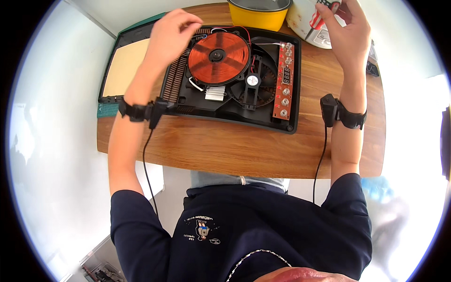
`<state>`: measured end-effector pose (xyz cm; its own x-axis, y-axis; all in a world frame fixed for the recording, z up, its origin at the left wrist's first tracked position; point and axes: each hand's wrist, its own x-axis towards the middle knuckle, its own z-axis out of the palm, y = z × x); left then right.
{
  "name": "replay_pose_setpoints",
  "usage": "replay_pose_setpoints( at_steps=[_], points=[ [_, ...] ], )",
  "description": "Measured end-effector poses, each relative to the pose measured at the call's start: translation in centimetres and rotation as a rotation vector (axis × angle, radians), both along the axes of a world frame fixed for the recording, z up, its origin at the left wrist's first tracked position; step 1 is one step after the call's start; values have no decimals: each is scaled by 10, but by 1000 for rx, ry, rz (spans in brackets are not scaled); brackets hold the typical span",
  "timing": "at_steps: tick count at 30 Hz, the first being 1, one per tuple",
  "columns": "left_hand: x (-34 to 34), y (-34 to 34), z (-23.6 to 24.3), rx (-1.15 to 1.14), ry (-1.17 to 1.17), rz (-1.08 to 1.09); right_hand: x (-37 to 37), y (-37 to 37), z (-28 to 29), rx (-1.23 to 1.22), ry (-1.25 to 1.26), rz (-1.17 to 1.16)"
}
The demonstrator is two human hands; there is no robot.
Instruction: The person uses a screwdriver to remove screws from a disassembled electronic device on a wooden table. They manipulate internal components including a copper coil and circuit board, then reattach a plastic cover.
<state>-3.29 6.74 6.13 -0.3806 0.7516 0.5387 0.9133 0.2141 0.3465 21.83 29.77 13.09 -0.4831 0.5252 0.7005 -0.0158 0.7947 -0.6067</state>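
Two hands over an opened black induction cooker [263, 105] lying mid-counter [225, 145], its copper coil [219, 58] exposed.
Left hand [170, 35], curled and seemingly empty, hovers at the cooker's 10 o'clock; right hand [350, 33], at 2 o'clock, closes on a red-handled screwdriver [321, 19]. Judged step: internal servicing; next move needs tip-to-screw alignment.

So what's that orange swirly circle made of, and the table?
The orange circle looks like copper wire wound in a flat coil: shiny, reddish, with fine rings. The table looks like wood, brown with grain streaks, smooth; it could be a wood-look coating.
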Motion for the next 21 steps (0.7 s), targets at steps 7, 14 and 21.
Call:
replay_pose_setpoints(
  at_steps=[7, 14, 21],
  points=[
    [127, 24, -17, -169, 38, -470, 1, 2, -8, 56, 93, 48],
    [165, 34, -31, -363, 4, -553, 10, 3, -4, 24, 79, 79],
    [179, 39, -31, -396, 27, -497, 11, 3, -2, 35, 90, 75]
  ],
)
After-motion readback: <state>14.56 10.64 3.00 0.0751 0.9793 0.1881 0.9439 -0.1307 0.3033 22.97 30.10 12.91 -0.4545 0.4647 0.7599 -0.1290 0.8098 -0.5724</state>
